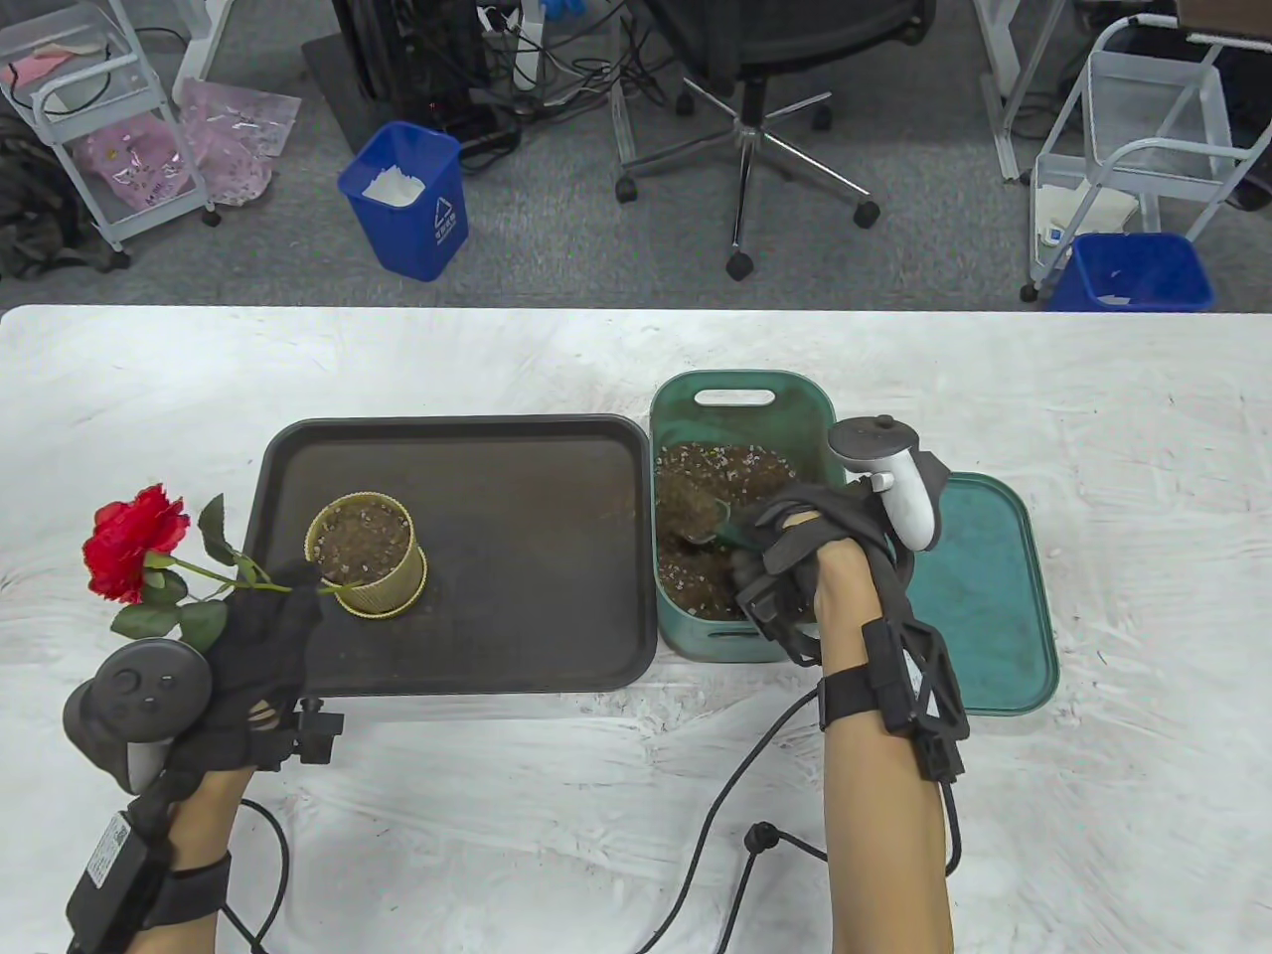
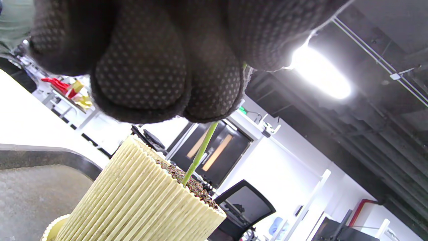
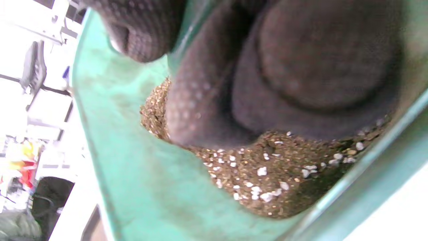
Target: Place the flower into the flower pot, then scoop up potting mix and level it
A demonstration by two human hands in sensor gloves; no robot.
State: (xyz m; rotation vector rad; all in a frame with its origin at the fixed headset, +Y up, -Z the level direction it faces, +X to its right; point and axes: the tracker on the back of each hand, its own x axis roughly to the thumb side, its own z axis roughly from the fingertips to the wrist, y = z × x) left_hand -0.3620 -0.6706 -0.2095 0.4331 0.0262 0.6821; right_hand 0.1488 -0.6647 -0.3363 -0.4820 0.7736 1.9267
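A red rose (image 1: 134,542) on a green stem leans out to the left, and my left hand (image 1: 268,616) pinches the stem. The stem's lower end (image 2: 200,154) sticks into the soil of the ribbed yellow flower pot (image 1: 366,554), which stands on the left of the dark tray (image 1: 517,556). In the left wrist view my gloved fingers (image 2: 140,67) are bunched on the stem just above the pot (image 2: 140,197). My right hand (image 1: 790,556) grips a green scoop (image 1: 701,512) heaped with potting mix inside the green bin (image 1: 740,393). The right wrist view shows curled fingers (image 3: 301,67) over the mix (image 3: 267,174).
The bin's green lid (image 1: 994,596) lies flat right of the bin. A black cable (image 1: 715,825) runs across the white table between my arms. Beyond the far edge stand a blue waste bin (image 1: 407,199), an office chair (image 1: 755,129) and white carts.
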